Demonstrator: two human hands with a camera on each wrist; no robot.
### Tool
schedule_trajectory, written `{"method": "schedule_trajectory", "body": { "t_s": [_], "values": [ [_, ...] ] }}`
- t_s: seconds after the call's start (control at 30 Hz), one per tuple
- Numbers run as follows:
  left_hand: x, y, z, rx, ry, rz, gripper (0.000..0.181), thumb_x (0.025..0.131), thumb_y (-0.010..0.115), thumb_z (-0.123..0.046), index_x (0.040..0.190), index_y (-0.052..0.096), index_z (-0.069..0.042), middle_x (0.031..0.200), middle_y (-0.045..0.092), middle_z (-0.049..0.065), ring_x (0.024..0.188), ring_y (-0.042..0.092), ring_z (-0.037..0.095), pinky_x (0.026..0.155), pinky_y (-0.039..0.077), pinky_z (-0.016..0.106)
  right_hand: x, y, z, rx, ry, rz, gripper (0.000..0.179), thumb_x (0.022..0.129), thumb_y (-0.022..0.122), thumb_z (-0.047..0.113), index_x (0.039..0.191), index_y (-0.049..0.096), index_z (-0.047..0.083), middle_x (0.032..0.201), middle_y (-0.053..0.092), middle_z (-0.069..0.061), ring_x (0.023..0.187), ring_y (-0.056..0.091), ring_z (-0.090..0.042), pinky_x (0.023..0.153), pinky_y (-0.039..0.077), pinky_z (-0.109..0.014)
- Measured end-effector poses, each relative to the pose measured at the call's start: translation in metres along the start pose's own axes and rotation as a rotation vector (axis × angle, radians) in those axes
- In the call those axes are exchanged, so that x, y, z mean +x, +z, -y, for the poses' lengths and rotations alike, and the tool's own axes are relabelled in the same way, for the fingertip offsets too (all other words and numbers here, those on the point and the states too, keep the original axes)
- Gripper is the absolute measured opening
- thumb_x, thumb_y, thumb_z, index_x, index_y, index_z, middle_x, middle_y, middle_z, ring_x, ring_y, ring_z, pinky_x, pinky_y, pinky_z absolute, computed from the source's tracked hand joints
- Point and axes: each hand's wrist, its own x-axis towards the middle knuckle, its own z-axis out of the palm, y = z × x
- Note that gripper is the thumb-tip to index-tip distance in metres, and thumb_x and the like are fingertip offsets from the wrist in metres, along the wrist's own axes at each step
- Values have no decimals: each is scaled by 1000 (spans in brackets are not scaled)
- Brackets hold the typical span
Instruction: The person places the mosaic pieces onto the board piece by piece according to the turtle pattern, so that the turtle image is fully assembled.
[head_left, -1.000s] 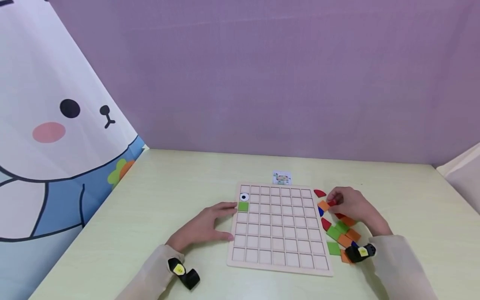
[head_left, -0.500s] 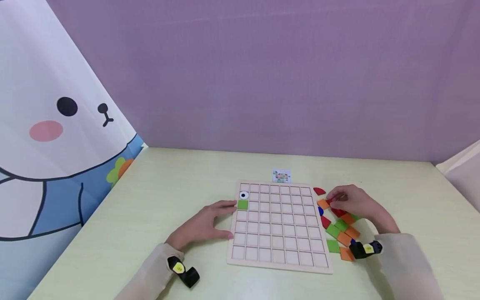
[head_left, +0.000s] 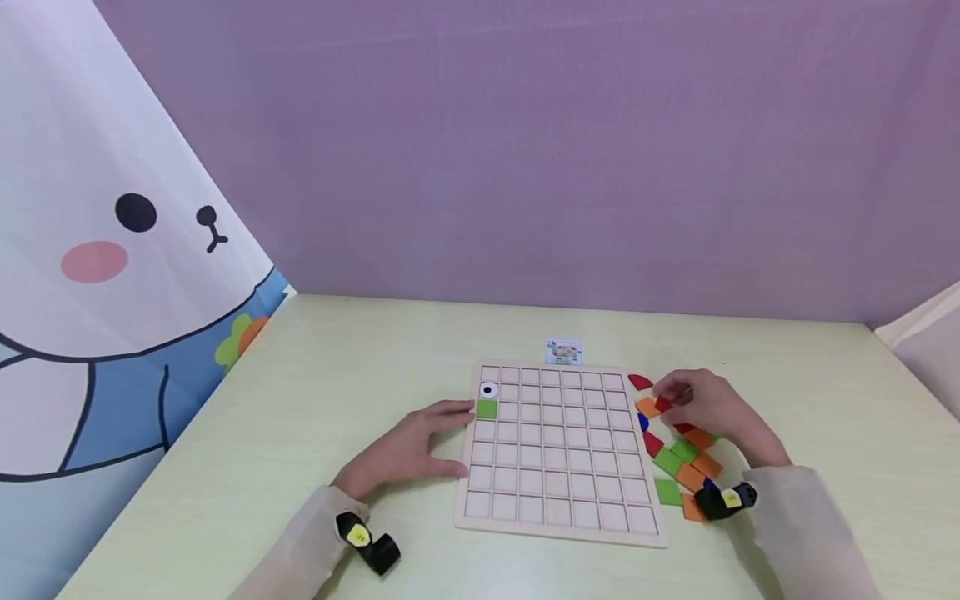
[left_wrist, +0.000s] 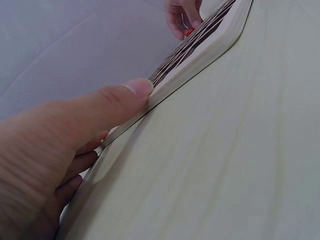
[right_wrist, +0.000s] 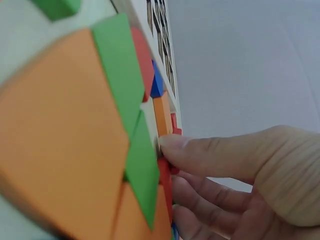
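Note:
A wooden grid board (head_left: 555, 461) lies on the table, with a round eye tile (head_left: 488, 390) and a green square tile (head_left: 487, 409) in its left column. My left hand (head_left: 405, 446) rests at the board's left edge, thumb and fingers spread along it. In the left wrist view the thumb (left_wrist: 120, 102) touches the board's side. To the right of the board, my right hand (head_left: 708, 412) pinches a small red tile (head_left: 663, 404) between thumb and fingers, over an orange tile (head_left: 647, 407). In the right wrist view the thumb (right_wrist: 200, 152) mostly hides that red tile.
Loose green (head_left: 668, 492), orange, red and blue tiles lie along the board's right side, some overlapping. A red curved tile (head_left: 640, 382) sits near the board's far right corner. Beyond the far edge lies a small printed card (head_left: 564, 352). A purple cloth (head_left: 570, 167) rises behind the table.
My right hand shifted slightly right, then back left, among the tiles; the red tile at its fingertips shows more than half a second ago. The left hand stays at the board.

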Motion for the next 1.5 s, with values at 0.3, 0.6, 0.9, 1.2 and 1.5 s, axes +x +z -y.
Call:
{"method": "schedule_trajectory", "body": {
  "t_s": [0.3, 0.6, 0.9, 1.2, 1.5],
  "values": [
    [1, 0, 1, 6, 9, 0, 76, 76, 77, -42, 139, 50, -8, 149, 41, 4, 139, 36, 29, 112, 31, 49, 0, 0, 0, 6, 55, 16, 30, 82, 69, 6, 109, 62, -5, 94, 62, -15, 86, 54, -25, 68, 52, -28],
    [0, 2, 1, 2, -12, 4, 77, 76, 77, -43, 139, 50, -10, 150, 41, 3, 139, 35, 29, 113, 31, 49, -1, 2, 1, 1, 43, 25, 32, 81, 71, 10, 109, 61, -3, 94, 60, -14, 85, 53, -23, 69, 51, -28],
    [0, 0, 0, 3, -2, 2, 76, 76, 77, -41, 139, 50, -8, 150, 41, 4, 139, 35, 30, 113, 31, 50, -2, 2, 3, -2, -36, 52, 32, 80, 74, 15, 106, 64, -1, 89, 60, -8, 83, 51, -21, 67, 47, -28],
    [0, -1, -2, -8, -11, 4, 77, 76, 77, -42, 139, 49, -8, 150, 40, 4, 140, 34, 30, 113, 30, 50, 0, 4, 8, 20, -37, 74, 36, 77, 76, 10, 108, 60, 0, 88, 57, -8, 84, 51, -20, 67, 49, -27],
    [0, -2, -2, 2, -2, 2, 76, 77, 77, -41, 139, 49, -8, 150, 40, 4, 139, 35, 30, 113, 30, 50, -10, -5, 12, 1, -18, 90, 36, 76, 77, 9, 104, 57, 0, 92, 59, -9, 86, 52, -22, 72, 51, -30]
  ]
}}
